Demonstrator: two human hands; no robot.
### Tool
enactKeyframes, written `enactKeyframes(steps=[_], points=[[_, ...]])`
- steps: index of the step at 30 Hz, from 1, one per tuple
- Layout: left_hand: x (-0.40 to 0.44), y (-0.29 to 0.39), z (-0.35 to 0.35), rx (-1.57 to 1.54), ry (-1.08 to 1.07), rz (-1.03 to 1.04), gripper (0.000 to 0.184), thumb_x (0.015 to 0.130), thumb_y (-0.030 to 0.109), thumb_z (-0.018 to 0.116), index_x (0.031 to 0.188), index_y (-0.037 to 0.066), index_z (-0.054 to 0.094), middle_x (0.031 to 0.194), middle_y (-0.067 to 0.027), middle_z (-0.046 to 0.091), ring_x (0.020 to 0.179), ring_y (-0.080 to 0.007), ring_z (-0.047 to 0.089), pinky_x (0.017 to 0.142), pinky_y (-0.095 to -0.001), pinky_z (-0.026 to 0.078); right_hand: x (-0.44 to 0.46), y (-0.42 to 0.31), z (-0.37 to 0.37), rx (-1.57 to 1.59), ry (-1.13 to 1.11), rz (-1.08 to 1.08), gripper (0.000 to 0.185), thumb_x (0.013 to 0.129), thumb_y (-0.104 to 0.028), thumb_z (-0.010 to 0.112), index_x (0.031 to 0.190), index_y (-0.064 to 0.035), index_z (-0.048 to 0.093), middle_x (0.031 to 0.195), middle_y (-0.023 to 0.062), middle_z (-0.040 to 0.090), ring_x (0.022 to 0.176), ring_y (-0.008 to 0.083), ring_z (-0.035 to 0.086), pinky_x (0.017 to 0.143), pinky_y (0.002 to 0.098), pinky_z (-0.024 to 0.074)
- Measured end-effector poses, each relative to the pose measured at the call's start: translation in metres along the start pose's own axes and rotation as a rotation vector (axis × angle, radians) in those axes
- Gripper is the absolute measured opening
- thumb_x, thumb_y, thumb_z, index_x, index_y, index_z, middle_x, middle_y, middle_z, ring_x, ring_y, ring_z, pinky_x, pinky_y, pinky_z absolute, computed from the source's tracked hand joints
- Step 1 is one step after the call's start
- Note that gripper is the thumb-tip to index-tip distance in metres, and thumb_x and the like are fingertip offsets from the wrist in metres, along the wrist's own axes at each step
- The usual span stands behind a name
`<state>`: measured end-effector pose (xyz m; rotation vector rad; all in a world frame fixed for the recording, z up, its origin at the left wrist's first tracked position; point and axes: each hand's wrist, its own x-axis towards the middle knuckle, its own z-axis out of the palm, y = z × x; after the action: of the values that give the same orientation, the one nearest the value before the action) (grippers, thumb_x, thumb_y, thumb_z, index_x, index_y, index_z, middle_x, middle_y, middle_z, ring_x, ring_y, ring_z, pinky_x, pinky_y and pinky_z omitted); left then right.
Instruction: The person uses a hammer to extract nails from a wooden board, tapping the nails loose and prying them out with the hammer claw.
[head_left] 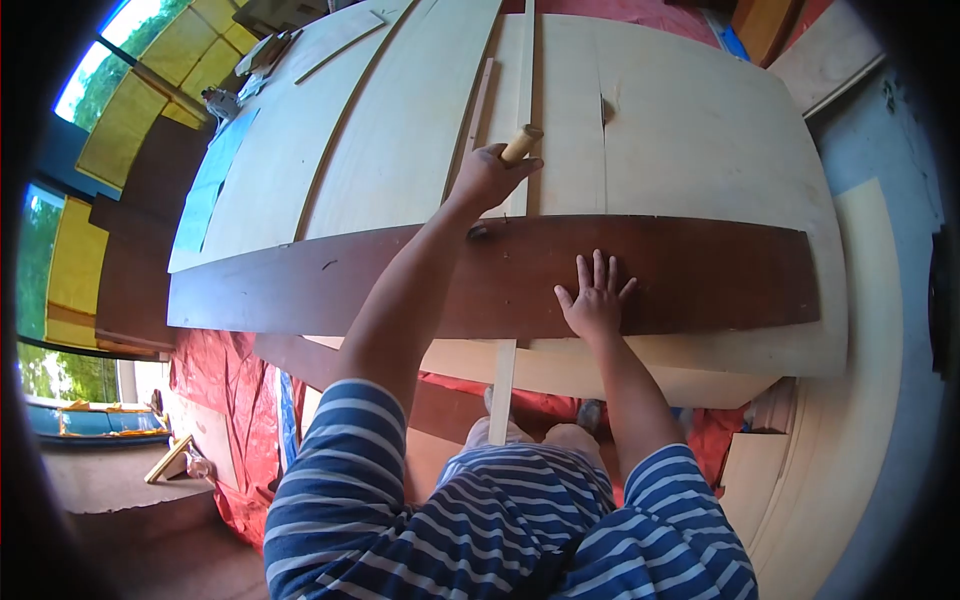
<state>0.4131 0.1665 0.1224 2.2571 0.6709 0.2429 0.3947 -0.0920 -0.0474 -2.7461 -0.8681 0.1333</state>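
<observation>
A tool with a round wooden handle (521,145) is gripped in my left hand (487,180), its butt end pointing up and away from me. Below that wrist, a small dark piece (478,231) shows at the far edge of a long dark brown board (700,270); I cannot tell whether it belongs to the tool. My right hand (596,303) lies flat on the board with fingers spread. Under the board runs a narrow pale wood strip (503,395), coming out toward my body and also reaching away past my left hand.
Large pale plywood sheets (690,130) cover the work surface. Thin wood strips (340,48) lie on them, and a light blue sheet (215,180) is at the left. Red tarp (215,390) hangs below. A long pale panel (870,330) stands along the right.
</observation>
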Motion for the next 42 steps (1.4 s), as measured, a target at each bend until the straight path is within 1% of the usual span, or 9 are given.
enactKeyframes(steps=[13, 16, 20, 24, 25, 29, 32, 38, 42], points=[[0.039, 0.028, 0.007, -0.028, -0.124, 0.047, 0.055, 0.08, 0.056, 0.079, 0.09, 0.003, 0.068, 0.072, -0.0045, 0.065, 0.064, -0.0165, 0.062, 0.063, -0.0356, 0.05, 0.005, -0.006, -0.006, -0.061, -0.069, 0.032, 0.078, 0.094, -0.063, 0.047, 0.157, -0.0202, 0.031, 0.166, 0.008, 0.018, 0.154, 0.0345, 0.01, 0.114, 0.0746, 0.002], [0.012, -0.079, -0.03, -0.838, -0.054, 0.251, 0.028, 0.089, 0.028, 0.077, 0.084, 0.004, 0.063, 0.074, -0.0019, 0.063, 0.069, -0.0141, 0.061, 0.064, -0.0314, 0.05, 0.005, -0.005, -0.006, -0.057, -0.052, 0.031, 0.078, 0.094, -0.063, 0.048, 0.157, -0.02, 0.032, 0.165, 0.0082, 0.019, 0.153, 0.0349, 0.011, 0.114, 0.0751, 0.0026], [0.001, -0.049, -0.022, -0.586, 0.123, -0.069, 0.031, 0.087, 0.03, 0.078, 0.089, 0.001, 0.068, 0.072, -0.0048, 0.067, 0.069, -0.0169, 0.064, 0.065, -0.033, 0.051, -0.01, -0.005, 0.001, -0.019, 0.036, -0.014, 0.078, 0.092, -0.062, 0.052, 0.154, -0.0188, 0.037, 0.164, 0.0111, 0.022, 0.152, 0.0372, 0.014, 0.113, 0.0759, 0.0037], [0.015, -0.05, 0.088, 0.02, -0.035, 0.633, 0.031, 0.092, 0.033, 0.067, 0.094, 0.003, 0.071, 0.081, -0.0135, 0.07, 0.074, -0.029, 0.064, 0.071, -0.0415, 0.051, -0.001, -0.004, -0.008, 0.013, 0.052, -0.012, 0.08, 0.091, -0.062, 0.053, 0.154, -0.0166, 0.037, 0.165, 0.0127, 0.02, 0.153, 0.0383, 0.012, 0.113, 0.0758, -0.0005], [-0.024, -0.009, 0.03, 0.104, 0.081, 0.399, 0.024, 0.08, 0.028, 0.074, 0.094, 0.009, 0.069, 0.082, -0.0142, 0.07, 0.08, -0.0355, 0.065, 0.074, -0.0478, 0.052, -0.001, -0.003, -0.006, -0.003, 0.019, -0.008, 0.081, 0.092, -0.064, 0.049, 0.157, -0.018, 0.032, 0.166, 0.0115, 0.018, 0.153, 0.0371, 0.009, 0.114, 0.075, -0.0017], [0.013, -0.22, -0.126, -1.326, 0.554, -0.054, 0.033, 0.095, 0.023, 0.061, 0.065, 0.014, 0.049, 0.057, -0.0006, 0.047, 0.05, -0.0119, 0.048, 0.045, -0.03, 0.041, 0.001, -0.001, -0.011, -0.025, -0.039, 0.017, 0.082, 0.094, -0.066, 0.044, 0.159, -0.0201, 0.026, 0.167, 0.0099, 0.014, 0.154, 0.036, 0.008, 0.114, 0.0742, -0.001], [-0.044, -0.178, -0.15, -0.797, 0.846, 0.109, 0.039, 0.094, 0.025, 0.069, 0.063, 0.012, 0.047, 0.052, -0.0003, 0.042, 0.046, -0.0148, 0.043, 0.048, -0.0367, 0.048, -0.002, -0.001, -0.009, -0.03, -0.055, 0.017, 0.082, 0.094, -0.067, 0.043, 0.159, -0.0203, 0.025, 0.167, 0.0096, 0.013, 0.154, 0.0355, 0.007, 0.114, 0.074, -0.0015], [-0.176, -0.048, -0.111, -0.219, 0.492, 0.248, 0.031, 0.091, 0.014, 0.072, 0.068, 0.004, 0.054, 0.059, -0.0023, 0.056, 0.052, -0.0117, 0.051, 0.051, -0.0318, 0.045, 0.001, -0.011, -0.028, -0.037, -0.219, 0.06, 0.085, 0.093, -0.067, 0.046, 0.16, -0.0202, 0.022, 0.168, 0.01, 0.008, 0.154, 0.035, 0.002, 0.112, 0.0766, 0.0015], [-0.193, -0.046, -0.07, -0.94, 0.354, 0.184, 0.025, 0.088, 0.011, 0.074, 0.071, 0.005, 0.057, 0.061, -0.002, 0.056, 0.055, -0.0115, 0.054, 0.051, -0.0292, 0.043, -0.01, -0.015, -0.026, 0.709, -0.455, -0.298, 0.075, 0.092, -0.025, 0.064, 0.155, -0.0072, 0.029, 0.153, 0.0182, 0.042, 0.138, 0.0356, 0.045, 0.114, 0.0504, 0.0366]])
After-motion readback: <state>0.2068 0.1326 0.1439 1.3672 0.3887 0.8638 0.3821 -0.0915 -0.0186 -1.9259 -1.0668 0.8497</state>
